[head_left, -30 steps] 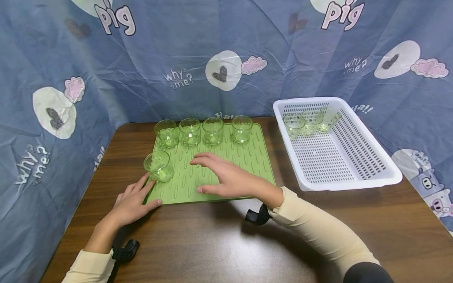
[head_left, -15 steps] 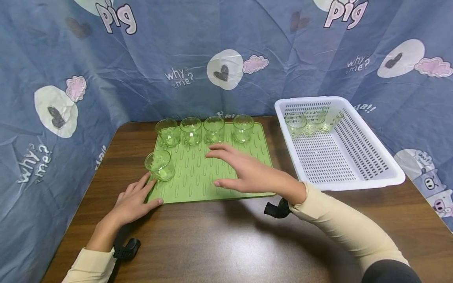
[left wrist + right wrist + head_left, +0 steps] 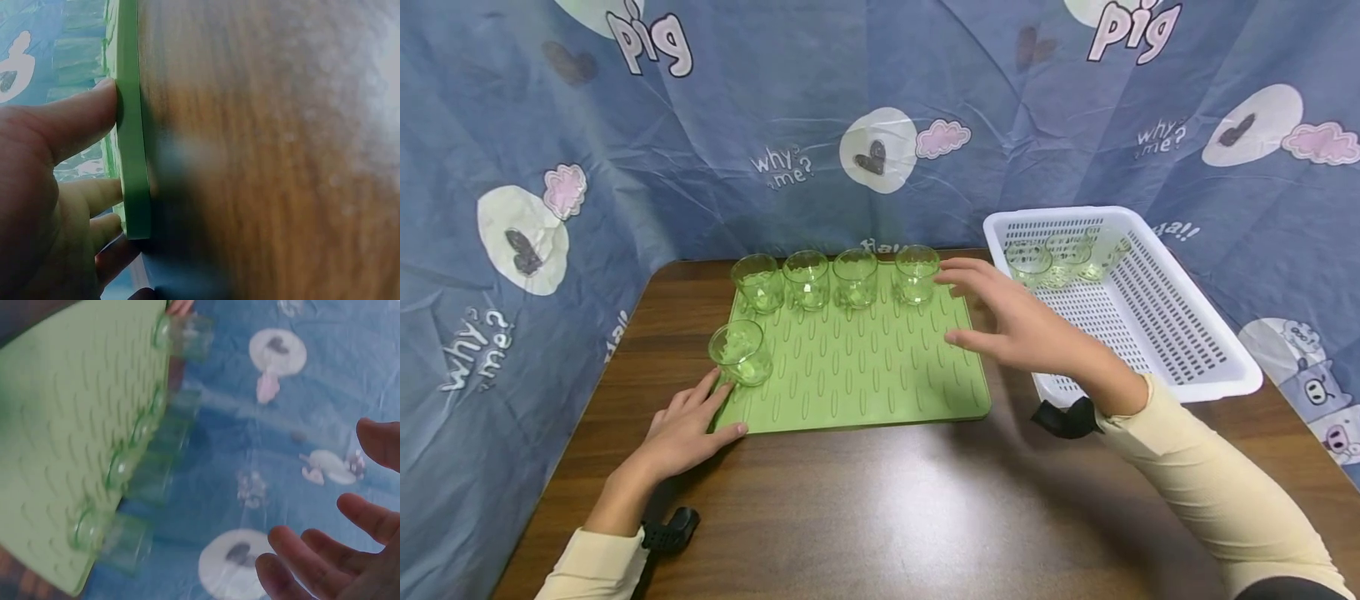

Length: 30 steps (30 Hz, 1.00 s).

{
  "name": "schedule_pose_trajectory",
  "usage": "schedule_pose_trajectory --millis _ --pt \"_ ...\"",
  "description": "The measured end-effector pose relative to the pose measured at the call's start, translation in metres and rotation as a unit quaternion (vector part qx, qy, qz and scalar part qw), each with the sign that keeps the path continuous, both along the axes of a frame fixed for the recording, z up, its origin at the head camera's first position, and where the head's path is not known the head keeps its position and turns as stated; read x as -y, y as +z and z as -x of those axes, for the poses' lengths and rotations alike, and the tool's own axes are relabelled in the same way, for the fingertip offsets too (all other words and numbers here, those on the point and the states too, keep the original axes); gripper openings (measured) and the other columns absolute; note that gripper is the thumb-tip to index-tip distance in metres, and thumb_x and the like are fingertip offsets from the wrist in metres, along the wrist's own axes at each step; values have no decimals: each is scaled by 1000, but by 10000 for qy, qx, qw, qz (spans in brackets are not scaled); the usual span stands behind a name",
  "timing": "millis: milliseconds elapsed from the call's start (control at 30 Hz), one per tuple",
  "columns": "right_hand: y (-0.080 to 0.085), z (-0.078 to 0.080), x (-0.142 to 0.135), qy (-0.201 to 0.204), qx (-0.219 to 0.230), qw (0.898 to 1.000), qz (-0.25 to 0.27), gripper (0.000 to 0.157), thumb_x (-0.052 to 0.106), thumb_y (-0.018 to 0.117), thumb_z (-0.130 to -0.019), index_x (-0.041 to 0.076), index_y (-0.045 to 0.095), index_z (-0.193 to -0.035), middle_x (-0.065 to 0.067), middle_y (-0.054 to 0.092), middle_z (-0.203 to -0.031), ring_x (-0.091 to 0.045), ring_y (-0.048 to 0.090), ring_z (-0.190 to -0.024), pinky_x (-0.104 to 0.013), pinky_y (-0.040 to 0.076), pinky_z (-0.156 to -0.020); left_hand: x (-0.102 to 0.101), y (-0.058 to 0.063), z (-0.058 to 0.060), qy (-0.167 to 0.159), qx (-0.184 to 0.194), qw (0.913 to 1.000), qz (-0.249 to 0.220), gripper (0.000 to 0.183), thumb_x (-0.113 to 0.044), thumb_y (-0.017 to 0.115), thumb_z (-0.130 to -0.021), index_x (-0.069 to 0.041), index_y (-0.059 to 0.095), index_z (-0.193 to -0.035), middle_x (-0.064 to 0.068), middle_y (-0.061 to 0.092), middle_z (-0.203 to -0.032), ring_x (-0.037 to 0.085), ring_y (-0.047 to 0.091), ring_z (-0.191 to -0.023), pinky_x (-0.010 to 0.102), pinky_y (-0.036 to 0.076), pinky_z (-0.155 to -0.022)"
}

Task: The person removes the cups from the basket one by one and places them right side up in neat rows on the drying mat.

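Observation:
A green ridged mat [image 3: 857, 375] lies on the table with several clear drinking glasses upright on it. Most form a row along its back edge, ending in a glass [image 3: 916, 279] at the right; a single glass [image 3: 743, 358] stands near the front left. My left hand [image 3: 681, 429] rests at the mat's front-left corner, fingers relaxed, close to that single glass. In the left wrist view, its thumb [image 3: 87, 115] touches the mat's edge. My right hand [image 3: 1015, 321] holds nothing and hovers, fingers apart, between the mat and the white basket [image 3: 1213, 390].
Several more glasses [image 3: 1052, 258] stand at the back left inside the slotted basket, partly see-through against its wall. The basket sits right of the mat. A blue printed cloth [image 3: 700, 150] hangs behind the brown wooden table [image 3: 880, 517].
My right hand has moved right, from over the middle of the mat to beside the basket, with its fingers still spread. The left hand and the glasses have stayed put.

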State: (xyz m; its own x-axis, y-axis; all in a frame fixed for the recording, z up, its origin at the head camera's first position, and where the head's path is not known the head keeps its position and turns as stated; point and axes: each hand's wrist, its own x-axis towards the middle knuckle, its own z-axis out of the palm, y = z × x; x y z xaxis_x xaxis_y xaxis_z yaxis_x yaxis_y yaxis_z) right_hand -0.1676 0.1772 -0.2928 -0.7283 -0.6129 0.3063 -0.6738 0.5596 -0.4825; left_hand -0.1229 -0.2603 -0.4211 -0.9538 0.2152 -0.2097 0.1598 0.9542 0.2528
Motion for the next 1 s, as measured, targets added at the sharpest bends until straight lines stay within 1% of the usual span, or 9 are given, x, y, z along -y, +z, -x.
schedule_pose_trajectory --millis 67,133,233,333,433,533,667,833,1000 --pt "-1 2 -7 -125 -7 9999 -67 64 33 67 -83 18 38 -138 -3 35 -145 -21 41 -128 -44 32 -106 0 0 0 4 1 10000 -23 83 -63 44 -85 -9 26 -145 15 8 -155 44 24 -129 66 27 -84" --pt "-2 3 -14 -205 26 9997 -108 65 31 67 -83 17 38 -139 -5 36 -145 -23 41 -128 -45 30 -107 -1 0 0 -8 -14 10000 -35 83 -63 44 -85 -9 27 -145 15 8 -155 44 24 -129 66 27 -85" --pt "-2 4 -24 -314 53 9994 -117 63 25 69 -81 13 40 -137 -7 39 -142 -24 47 -122 -45 33 -104 -1 0 1 -37 -33 10000 -45 82 -63 45 -86 -9 27 -145 14 8 -155 43 24 -129 66 27 -85" --pt "0 9 -36 -486 111 9987 -106 61 22 69 -81 11 42 -135 -8 42 -139 -25 50 -117 -44 40 -97 0 -1 1 -66 -55 10000 -5 81 -63 44 -86 -10 27 -145 14 8 -155 43 24 -130 66 27 -85" --pt "3 18 -49 -677 40 9977 -44 60 19 69 -81 8 43 -134 -11 45 -136 -29 52 -116 -44 45 -90 2 -3 1 -71 -54 10000 22 82 -64 43 -86 -10 26 -145 14 8 -155 43 23 -130 66 27 -85" --pt "6 30 -61 -920 95 9957 66 56 17 68 -82 8 45 -132 -11 48 -134 -30 53 -115 -44 48 -86 3 -4 0 -76 -70 9999 31 82 -64 43 -86 -9 26 -145 15 8 -155 44 24 -129 67 27 -85" --pt "5 41 -73 -1134 333 9928 182 51 17 66 -84 8 47 -131 -11 50 -133 -31 53 -116 -47 45 -89 3 -5 0 -78 -80 9999 33 82 -64 42 -86 -10 26 -145 15 8 -155 43 24 -129 67 27 -85" --pt "2 49 -83 -1233 525 9908 199 50 19 65 -85 7 47 -130 -14 49 -134 -34 52 -117 -50 44 -92 3 -5 0 -83 -134 9999 35 81 -63 43 -86 -10 27 -145 15 9 -155 43 24 -129 67 27 -85" --pt "-3 57 -92 -1490 741 9854 368 49 18 64 -85 8 48 -130 -14 49 -134 -33 52 -116 -49 44 -93 3 -5 0 -79 -161 9998 46 81 -63 43 -86 -10 27 -145 15 9 -154 43 25 -129 66 28 -84"
